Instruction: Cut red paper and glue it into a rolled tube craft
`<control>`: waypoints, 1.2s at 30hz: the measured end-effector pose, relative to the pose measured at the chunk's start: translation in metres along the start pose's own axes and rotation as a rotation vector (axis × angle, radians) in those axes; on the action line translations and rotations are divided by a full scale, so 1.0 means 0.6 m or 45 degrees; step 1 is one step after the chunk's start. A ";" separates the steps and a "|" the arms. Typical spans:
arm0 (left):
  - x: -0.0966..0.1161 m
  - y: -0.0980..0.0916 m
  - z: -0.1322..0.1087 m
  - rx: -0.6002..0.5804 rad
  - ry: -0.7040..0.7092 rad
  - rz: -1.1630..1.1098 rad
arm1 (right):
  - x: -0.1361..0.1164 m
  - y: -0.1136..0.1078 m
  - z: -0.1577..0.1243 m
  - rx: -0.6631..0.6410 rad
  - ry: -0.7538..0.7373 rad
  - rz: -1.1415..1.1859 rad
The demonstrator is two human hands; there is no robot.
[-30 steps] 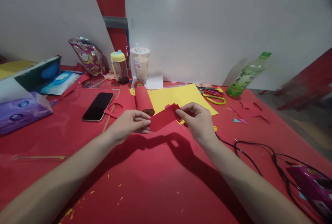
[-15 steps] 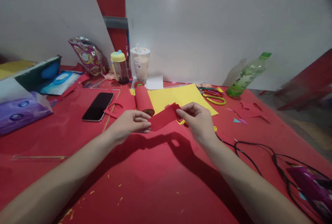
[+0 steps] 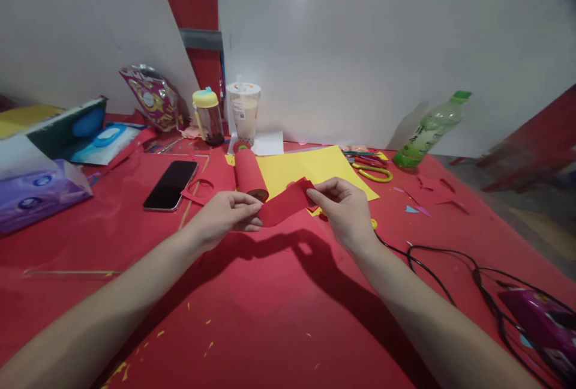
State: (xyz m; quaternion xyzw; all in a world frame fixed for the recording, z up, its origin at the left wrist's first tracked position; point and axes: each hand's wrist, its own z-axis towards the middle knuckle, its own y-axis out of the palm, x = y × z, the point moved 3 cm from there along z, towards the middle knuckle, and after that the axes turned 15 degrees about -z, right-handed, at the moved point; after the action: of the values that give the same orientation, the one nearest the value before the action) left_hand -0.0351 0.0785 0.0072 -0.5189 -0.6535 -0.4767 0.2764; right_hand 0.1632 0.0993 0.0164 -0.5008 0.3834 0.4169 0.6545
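A narrow strip of red paper [image 3: 284, 204] is stretched between my two hands, above the table. My left hand [image 3: 229, 212] pinches its left end between thumb and fingers. At the other end, which looks folded or layered, my right hand [image 3: 339, 203] grips it with thumb and forefinger. Just behind the strip lies a red paper roll [image 3: 249, 173], close to my left fingers. A yellow paper sheet [image 3: 301, 167] lies flat beyond my hands. Below the strip, a red paper sheet [image 3: 265, 275] rests on the table under the shadow of my hands.
A phone [image 3: 170, 186] lies left of the roll. At the back stand a yellow-lidded bottle [image 3: 209, 119] and a drink cup [image 3: 244, 116]. Yellow-handled scissors [image 3: 373, 173] and a green bottle [image 3: 429, 131] are back right. A black cable [image 3: 477, 275] and red scraps [image 3: 436, 191] lie on the right.
My left thumb has shifted up slightly on the strip, and the strip now bends a little more. Both hands stay in nearly the same place.
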 end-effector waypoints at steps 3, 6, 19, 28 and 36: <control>-0.002 -0.001 0.002 -0.009 0.008 0.014 | 0.000 0.000 0.000 0.013 -0.005 -0.014; -0.003 -0.002 0.003 -0.029 0.034 0.030 | 0.001 0.001 0.001 0.026 -0.005 -0.010; 0.012 -0.002 -0.001 0.057 0.270 0.227 | -0.004 0.003 -0.002 -0.096 0.034 -0.123; 0.013 -0.011 0.006 0.103 0.246 0.170 | 0.001 0.006 0.000 -0.133 0.029 -0.070; 0.004 -0.015 0.013 0.050 0.147 -0.069 | 0.000 0.006 -0.001 -0.102 0.043 -0.026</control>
State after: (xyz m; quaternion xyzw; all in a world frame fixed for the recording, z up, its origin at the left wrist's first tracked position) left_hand -0.0433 0.0867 0.0032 -0.4670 -0.6597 -0.5002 0.3107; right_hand 0.1600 0.0992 0.0152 -0.5375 0.3724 0.4166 0.6315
